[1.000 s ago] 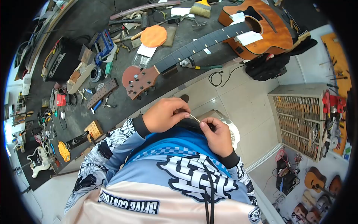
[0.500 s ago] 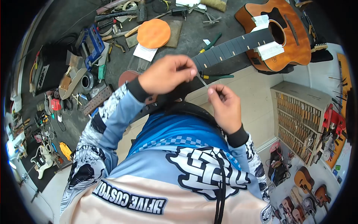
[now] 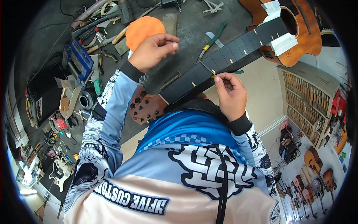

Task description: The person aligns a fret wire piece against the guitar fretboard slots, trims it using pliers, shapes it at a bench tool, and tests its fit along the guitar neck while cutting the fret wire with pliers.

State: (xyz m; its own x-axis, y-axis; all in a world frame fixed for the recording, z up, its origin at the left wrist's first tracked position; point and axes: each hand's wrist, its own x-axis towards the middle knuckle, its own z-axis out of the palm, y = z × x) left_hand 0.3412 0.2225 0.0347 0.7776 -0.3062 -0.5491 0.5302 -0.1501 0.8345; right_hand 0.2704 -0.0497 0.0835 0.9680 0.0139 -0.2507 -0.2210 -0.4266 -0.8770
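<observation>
My right hand (image 3: 232, 96) pinches a thin piece of fret wire (image 3: 207, 69) between thumb and forefinger. The wire slants up and left over the dark fretboard (image 3: 220, 56) of an acoustic guitar. Pale markers line the board's near edge. Over the bench, my left hand (image 3: 154, 50) holds nothing visible, its forefinger stretched out and thumb slightly apart. It partly covers an orange foam pad (image 3: 143, 30). The guitar's brown headstock (image 3: 147, 108) lies near my waist, and its orange body (image 3: 304, 41) is at upper right, with white paper (image 3: 284, 44) beside the fretboard end.
Green-handled pliers (image 3: 214, 38) lie just beyond the fretboard. A hammer (image 3: 125, 11), a blue metal tool (image 3: 80, 61) and other tools crowd the bench's left. A tool cabinet (image 3: 304, 97) stands at right, above several guitars (image 3: 313, 160) near the wall.
My left hand has come away from the wire and moved up and left. My right hand keeps the wire, now over the fretboard. The view has shifted, showing the headstock more fully.
</observation>
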